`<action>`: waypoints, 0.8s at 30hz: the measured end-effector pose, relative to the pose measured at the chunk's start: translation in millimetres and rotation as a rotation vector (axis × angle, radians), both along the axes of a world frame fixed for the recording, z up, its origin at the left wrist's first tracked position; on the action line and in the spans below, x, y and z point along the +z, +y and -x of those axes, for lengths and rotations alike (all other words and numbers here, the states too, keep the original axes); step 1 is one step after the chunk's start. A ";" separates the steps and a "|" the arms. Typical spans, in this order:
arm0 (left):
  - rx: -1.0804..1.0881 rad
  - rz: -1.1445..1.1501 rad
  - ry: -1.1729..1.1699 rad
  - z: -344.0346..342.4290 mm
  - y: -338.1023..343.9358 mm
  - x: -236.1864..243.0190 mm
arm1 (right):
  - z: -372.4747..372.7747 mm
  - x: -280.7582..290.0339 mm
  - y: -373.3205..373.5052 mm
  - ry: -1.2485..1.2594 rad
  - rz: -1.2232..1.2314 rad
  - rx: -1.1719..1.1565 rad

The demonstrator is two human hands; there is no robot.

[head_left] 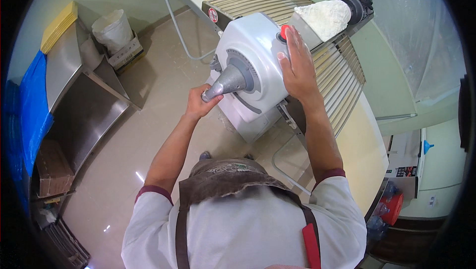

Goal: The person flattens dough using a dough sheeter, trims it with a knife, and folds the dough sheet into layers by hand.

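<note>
My left hand (201, 101) grips the end of a tapered metal lever (227, 81) on the dial of a white machine housing (245, 36). My right hand (297, 65) lies along the housing's right side with its fingers stretched out, the fingertips on or just over a red button (283, 30). Behind that hand, a metal tray (303, 30) holds white powder (323, 17), beside a dark cylindrical end piece (353, 8). Slatted metal grilles (342, 85) and a pale yellow belt (372, 142) extend from both sides of the housing.
At the left stands a steel shelving unit (89, 125) with blue sheeting (34, 100), a cardboard box (54, 170) and a white sack (110, 31). My feet are on a glossy tiled floor (134, 160). Plastic bottles and a red container (391, 209) sit at the lower right.
</note>
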State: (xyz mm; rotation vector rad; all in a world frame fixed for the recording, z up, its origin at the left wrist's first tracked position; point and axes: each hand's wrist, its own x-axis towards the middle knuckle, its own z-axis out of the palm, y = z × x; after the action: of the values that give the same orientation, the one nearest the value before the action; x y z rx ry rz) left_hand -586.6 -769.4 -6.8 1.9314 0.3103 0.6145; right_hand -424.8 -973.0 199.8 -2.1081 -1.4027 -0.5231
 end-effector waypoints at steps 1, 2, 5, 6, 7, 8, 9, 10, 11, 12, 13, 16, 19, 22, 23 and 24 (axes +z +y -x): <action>0.033 -0.017 0.007 0.3 -1.6 0.5 | -1.4 -5.9 -2.8 -0.016 -0.076 0.027; 0.040 -0.016 -0.001 -0.4 -2.9 -0.1 | -4.5 -12.7 -6.4 -0.024 -0.075 0.035; 0.093 -0.048 -0.073 -2.2 -7.1 -4.1 | -7.7 -39.3 -27.2 0.156 -0.278 -0.036; 0.095 -0.060 -0.080 -1.0 -6.7 -3.8 | -6.5 -48.3 -32.7 0.244 -0.368 -0.093; 0.098 -0.071 -0.086 0.9 -6.1 -3.7 | -5.2 -57.1 -36.9 0.334 -0.456 -0.149; 0.102 -0.067 -0.084 1.9 -5.4 -2.4 | -4.1 -64.3 -41.2 0.335 -0.451 -0.147; 0.100 -0.059 -0.054 3.6 -4.5 -0.8 | -2.8 -71.1 -44.8 0.359 -0.482 -0.199; 0.097 -0.050 -0.023 6.0 -3.8 -0.2 | -1.9 -78.6 -46.6 0.382 -0.512 -0.251; 0.097 -0.052 -0.026 4.4 -2.9 1.6 | -4.1 -86.7 -46.8 0.379 -0.515 -0.250; 0.074 -0.068 -0.043 2.3 -2.1 3.5 | -7.1 -94.6 -44.3 0.478 -0.634 -0.180; 0.050 -0.085 -0.061 0.3 -1.9 5.2 | -8.7 -99.5 -41.8 0.576 -0.754 -0.108; 0.037 -0.121 -0.097 -4.9 1.0 -3.2 | -13.6 -100.6 -35.4 0.534 -0.784 -0.034; 0.026 -0.085 -0.033 -3.4 1.0 -3.0 | -12.8 -98.3 -39.6 0.355 -0.727 -0.194; 0.137 -0.085 -0.430 7.9 -6.7 18.2 | 29.7 -74.4 -48.2 0.086 -0.584 -0.330; 0.063 0.016 -0.454 10.1 -15.4 36.1 | 47.1 -72.7 -60.7 0.379 -0.632 -0.083; 0.005 0.111 -0.454 24.2 -19.5 52.6 | 76.7 -45.3 -64.2 0.448 -0.327 0.062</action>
State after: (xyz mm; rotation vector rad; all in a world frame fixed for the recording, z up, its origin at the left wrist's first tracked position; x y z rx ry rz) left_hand -610.7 -788.8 45.8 1.6303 0.0594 0.9926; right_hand -501.5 -1037.2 154.5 -1.7722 -1.0428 -0.2153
